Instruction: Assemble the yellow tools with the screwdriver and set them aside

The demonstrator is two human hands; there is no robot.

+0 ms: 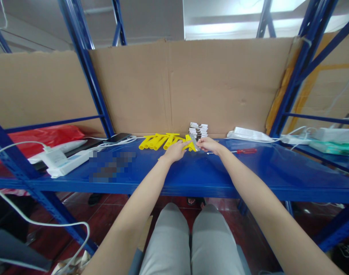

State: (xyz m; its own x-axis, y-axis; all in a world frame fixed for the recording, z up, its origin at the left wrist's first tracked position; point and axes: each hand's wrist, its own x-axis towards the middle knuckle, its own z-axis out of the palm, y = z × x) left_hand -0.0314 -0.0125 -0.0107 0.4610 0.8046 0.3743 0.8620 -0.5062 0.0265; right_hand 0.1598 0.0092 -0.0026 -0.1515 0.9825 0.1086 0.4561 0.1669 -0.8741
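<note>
My left hand (174, 151) reaches over the blue shelf, its fingers closed on a yellow T-shaped handle (188, 144). My right hand (210, 145) pinches a small flat grey piece (195, 142), which meets the yellow handle between my hands. Left of them lies a row of several yellow T-shaped tubes (154, 142) with round open ends toward me. Just behind my hands stand stacked white-and-dark small pieces (198, 130). A screwdriver with a red handle (246, 151) lies to the right of my right hand, its shaft pointing toward it.
The blue metal shelf (203, 172) has a cardboard back wall (220, 84) and blue uprights. White power strips (74, 162) with cables lie at left, near a dark phone-like slab (119, 137). A white packet (248, 134) lies at back right. A blurred patch covers part of the shelf.
</note>
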